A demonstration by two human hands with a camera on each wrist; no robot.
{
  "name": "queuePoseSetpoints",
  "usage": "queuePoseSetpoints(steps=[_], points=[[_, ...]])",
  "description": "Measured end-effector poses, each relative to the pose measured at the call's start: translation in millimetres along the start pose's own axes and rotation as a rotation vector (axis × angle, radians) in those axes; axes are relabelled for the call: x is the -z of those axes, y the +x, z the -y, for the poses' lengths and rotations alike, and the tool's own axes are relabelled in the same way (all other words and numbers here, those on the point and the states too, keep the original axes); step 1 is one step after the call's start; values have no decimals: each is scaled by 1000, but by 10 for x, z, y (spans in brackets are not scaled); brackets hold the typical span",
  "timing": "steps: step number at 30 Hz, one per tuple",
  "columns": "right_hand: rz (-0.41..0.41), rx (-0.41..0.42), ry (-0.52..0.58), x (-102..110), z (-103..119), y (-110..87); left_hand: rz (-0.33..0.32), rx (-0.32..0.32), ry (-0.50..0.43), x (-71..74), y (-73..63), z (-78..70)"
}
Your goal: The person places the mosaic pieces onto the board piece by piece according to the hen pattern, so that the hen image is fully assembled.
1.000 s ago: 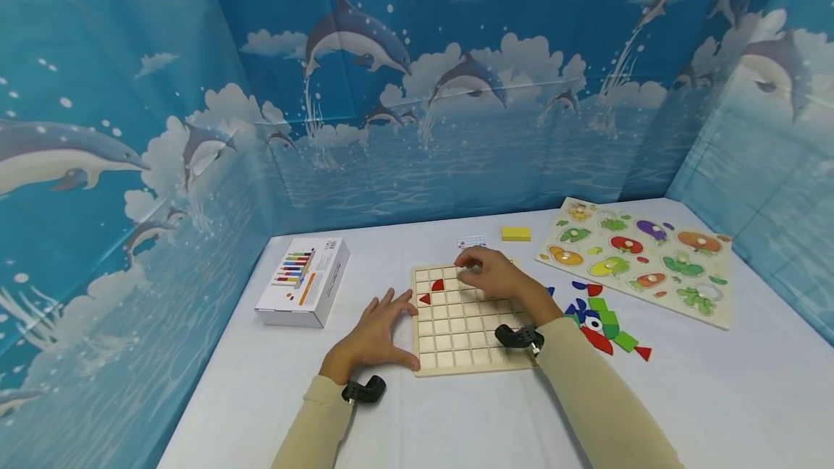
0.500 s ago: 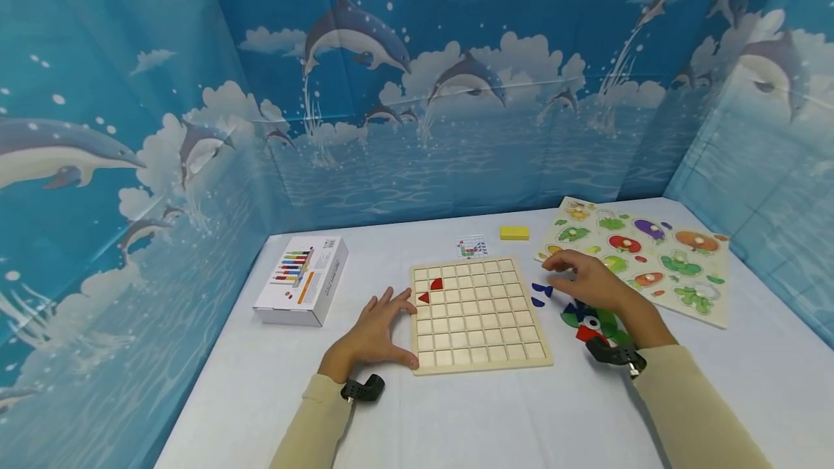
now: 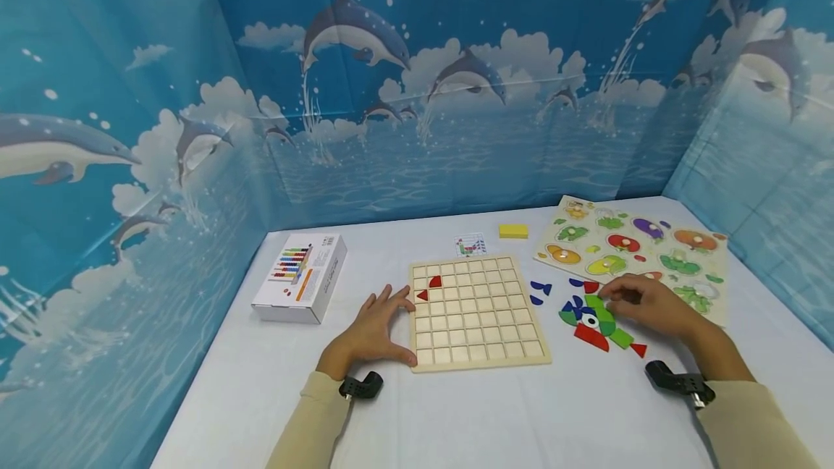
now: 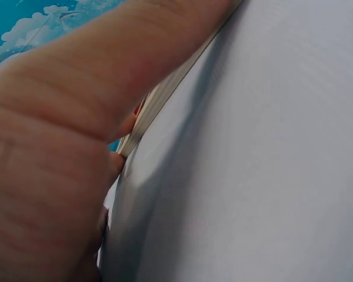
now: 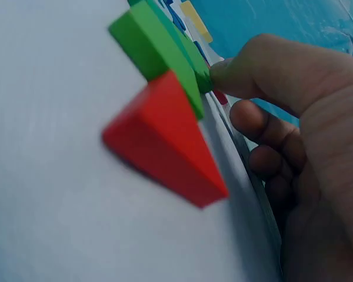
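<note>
My left hand (image 3: 373, 330) is spread along the left side of a wooden grid board (image 3: 481, 313), thumb at its near corner and fingertips at its left edge. The left wrist view has the thumb across the board's side. Two red pieces lie in the grid, a quarter circle (image 3: 435, 281) and a triangle (image 3: 422, 295). My right hand (image 3: 661, 307) is low over the coloured blocks to the right, fingers loosely bent, fingertips right at the green blocks (image 3: 594, 302). Seen from the right wrist, a red triangular block (image 5: 170, 141) stands nearest, beside a green block (image 5: 150, 44).
Several blue pieces (image 3: 540, 286) lie between board and pile. Behind the board are a small pattern card (image 3: 470, 244) and a yellow block (image 3: 513, 231). A vegetable puzzle board (image 3: 641, 255) lies at right, a white box (image 3: 300, 277) at left. A dolphin-print curtain (image 3: 417, 165) backs the table.
My right hand has moved from over the grid board rightward, past the blue pieces, to the green blocks. The left hand has stayed at the board's edge.
</note>
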State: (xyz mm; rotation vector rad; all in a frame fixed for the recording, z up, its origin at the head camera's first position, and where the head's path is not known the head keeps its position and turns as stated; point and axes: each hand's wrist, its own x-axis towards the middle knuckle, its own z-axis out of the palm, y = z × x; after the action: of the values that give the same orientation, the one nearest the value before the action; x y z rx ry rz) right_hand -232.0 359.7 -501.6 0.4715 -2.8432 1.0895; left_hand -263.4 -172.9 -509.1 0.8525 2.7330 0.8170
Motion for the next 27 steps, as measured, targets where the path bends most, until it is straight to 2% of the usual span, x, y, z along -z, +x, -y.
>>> queuePoseSetpoints(steps=[4, 14, 27], points=[[-33, 40, -18, -54, 5, 9, 2, 4, 4, 19, -3, 2], [-11, -78, -78, -84, 32, 51, -11, -10, 4, 11, 1, 12], [26, -109, -81, -66, 100, 48, -3, -5, 10, 7, 13, 1]])
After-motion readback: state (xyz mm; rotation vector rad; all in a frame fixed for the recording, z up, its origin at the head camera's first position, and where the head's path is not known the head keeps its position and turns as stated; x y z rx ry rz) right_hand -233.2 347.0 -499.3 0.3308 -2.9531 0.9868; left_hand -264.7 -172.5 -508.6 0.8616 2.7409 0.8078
